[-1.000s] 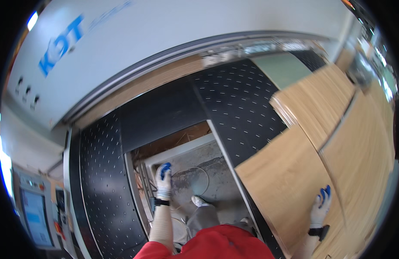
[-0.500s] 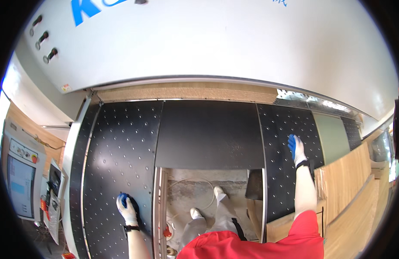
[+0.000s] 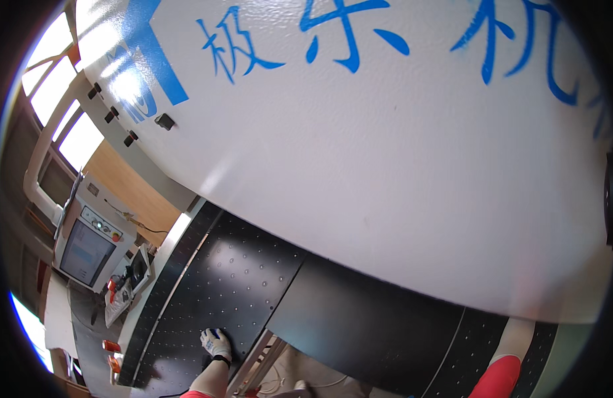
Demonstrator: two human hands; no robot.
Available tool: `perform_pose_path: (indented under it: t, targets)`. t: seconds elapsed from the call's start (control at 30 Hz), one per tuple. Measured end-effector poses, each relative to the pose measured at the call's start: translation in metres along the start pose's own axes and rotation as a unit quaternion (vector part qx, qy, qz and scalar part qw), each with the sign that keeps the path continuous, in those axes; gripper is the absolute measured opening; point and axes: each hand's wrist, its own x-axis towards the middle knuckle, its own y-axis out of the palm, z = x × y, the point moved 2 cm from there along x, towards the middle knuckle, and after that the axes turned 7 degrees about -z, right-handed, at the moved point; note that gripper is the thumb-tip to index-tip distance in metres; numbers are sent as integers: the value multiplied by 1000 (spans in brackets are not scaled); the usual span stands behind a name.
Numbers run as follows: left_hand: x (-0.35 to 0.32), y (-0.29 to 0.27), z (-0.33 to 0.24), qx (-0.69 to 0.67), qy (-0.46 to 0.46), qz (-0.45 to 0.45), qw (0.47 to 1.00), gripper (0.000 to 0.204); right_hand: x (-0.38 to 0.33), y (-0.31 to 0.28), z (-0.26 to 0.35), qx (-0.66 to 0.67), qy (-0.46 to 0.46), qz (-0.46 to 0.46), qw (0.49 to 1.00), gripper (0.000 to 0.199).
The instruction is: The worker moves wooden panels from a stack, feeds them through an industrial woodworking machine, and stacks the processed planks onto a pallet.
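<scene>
The white machine housing point(image 3: 373, 179), marked in blue, spans the top of the view and overhangs the far edge of the worktable. The worktable surface is made up of black panels: a plain black panel point(image 3: 366, 318) at the centre, a left dotted panel point(image 3: 200, 292) directly beside it, and a right dotted panel point(image 3: 475, 338) on its other side. The left dotted panel lies forward of the person and to the left, under the left hand point(image 3: 217, 343).

The control console point(image 3: 87, 245) stands left of the worktable, its screen point(image 3: 87, 255) lit and a red button point(image 3: 116, 236) at its upper right corner.

The right forearm point(image 3: 516, 337), in a red sleeve point(image 3: 495, 379), extends over the right dotted panel to the housing edge. The right hand is hidden there; its state cannot be told.

The left hand, in a white-and-blue glove, rests palm down on the left dotted panel, fingers slightly parted and gripping nothing. A black wristband point(image 3: 220, 360) encircles the wrist.
</scene>
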Motion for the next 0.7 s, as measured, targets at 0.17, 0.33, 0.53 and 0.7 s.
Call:
perform_pose_path:
  t: [0.17,0.33,0.53,0.7]
  targets:
    - [3,-6,-31,16,2,40,999,44,12,-30,2,5,34,-3,999,47]
    - [5,2,-13,17,-36,34,999,48,12,17,0,-22,64,47,997,43]
    - [2,24,-17,-130,-125,23,983,54,-69,42,2,-94,89,88,988,38]
    - [-52,-4,-92,-539,16,144,830,28,-211,46,-1,-210,67,110,969,19]
